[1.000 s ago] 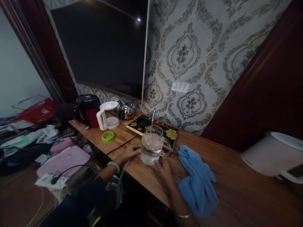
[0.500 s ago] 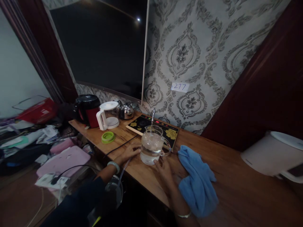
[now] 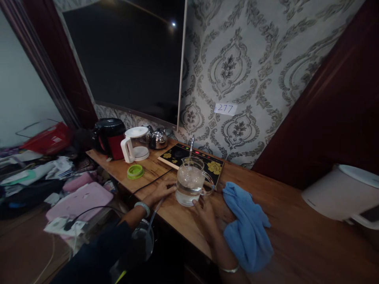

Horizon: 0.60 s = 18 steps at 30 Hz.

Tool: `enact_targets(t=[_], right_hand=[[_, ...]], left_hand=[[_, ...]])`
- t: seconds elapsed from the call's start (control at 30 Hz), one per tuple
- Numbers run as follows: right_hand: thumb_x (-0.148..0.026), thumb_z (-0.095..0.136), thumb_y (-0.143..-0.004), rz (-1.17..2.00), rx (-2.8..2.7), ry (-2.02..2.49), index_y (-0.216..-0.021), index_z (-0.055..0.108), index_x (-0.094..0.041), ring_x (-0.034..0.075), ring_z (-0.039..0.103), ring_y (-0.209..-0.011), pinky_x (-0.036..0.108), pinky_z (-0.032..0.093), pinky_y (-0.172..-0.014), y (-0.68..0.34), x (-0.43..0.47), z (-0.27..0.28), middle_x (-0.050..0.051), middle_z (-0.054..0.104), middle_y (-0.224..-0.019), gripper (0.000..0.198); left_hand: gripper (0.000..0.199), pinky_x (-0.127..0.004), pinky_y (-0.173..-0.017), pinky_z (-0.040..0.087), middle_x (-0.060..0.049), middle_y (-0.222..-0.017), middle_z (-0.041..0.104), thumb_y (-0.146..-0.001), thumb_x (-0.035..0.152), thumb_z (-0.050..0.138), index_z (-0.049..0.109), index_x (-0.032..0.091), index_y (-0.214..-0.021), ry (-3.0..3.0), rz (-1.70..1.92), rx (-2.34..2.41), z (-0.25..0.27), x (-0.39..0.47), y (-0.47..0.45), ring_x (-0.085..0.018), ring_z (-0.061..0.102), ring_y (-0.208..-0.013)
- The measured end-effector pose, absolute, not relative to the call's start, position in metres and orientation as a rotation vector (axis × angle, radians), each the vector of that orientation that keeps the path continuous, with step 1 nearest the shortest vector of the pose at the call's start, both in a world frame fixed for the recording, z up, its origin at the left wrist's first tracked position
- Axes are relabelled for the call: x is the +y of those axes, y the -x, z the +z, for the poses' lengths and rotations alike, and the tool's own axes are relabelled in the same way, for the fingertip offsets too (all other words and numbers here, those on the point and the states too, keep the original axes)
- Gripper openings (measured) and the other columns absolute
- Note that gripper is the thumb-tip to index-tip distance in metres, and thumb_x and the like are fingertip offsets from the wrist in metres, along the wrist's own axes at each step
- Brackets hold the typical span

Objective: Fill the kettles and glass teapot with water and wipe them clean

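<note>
As the left hand and right hand flanked the glass pitcher, I watched.
Their fingers were loosely spread at its sides.

The rounded glass pitcher is colourless; the crumpled cloth, blue. Yellow flowers pattern the black rectangular cooktop.

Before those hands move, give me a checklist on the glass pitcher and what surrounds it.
1. Pitcher upright on the wooden tabletop: ok, with clear liquid inside.
2. Left hand open at its side: ok.
3. Right hand open near its base: ok.
4. Black panel unlit: not ok, its red display glows.
5. Blue cloth apart from the glass: ok, it lies to the right.
6. Curved spout not running: cannot tell.
</note>
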State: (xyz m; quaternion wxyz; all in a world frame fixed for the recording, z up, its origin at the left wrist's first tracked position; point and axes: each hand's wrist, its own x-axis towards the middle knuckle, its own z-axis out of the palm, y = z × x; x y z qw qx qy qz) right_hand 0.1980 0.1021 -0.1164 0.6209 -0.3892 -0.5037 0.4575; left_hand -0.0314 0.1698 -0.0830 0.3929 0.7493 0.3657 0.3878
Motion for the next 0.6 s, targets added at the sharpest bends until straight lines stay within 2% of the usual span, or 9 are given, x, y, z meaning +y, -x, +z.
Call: enact_targets(t=[0.47, 0.6], right_hand=[[-0.043, 0.074, -0.078, 1.051, -1.167, 0.927, -0.139, 0.052, -0.022, 0.029, 0.061, -0.124, 0.049, 0.047, -0.106, -0.1993, 0.1042, -0.1195, 0.013, 0.061, -0.138, 0.069], [-0.045, 0.074, -0.078, 1.076, -1.160, 0.916, -0.141, 0.050, -0.022, 0.029, 0.061, -0.123, 0.048, 0.049, -0.104, -0.1997, 0.1050, -0.1225, 0.013, 0.062, -0.136, 0.071]], left_hand=[[0.046, -0.047, -0.112, 0.039, -0.011, -0.124, 0.071, -0.082, 0.053, 0.068, 0.075, 0.020, -0.114, -1.866, 0.990, 0.941, -0.0889, 0.1719, 0.0329, -0.031, 0.058, -0.122], [0.047, -0.047, -0.112, 0.039, -0.010, -0.123, 0.072, -0.080, 0.054, 0.069, 0.075, 0.021, -0.113, -1.861, 0.978, 0.941, -0.0899, 0.1738, 0.0337, -0.031, 0.058, -0.123]])
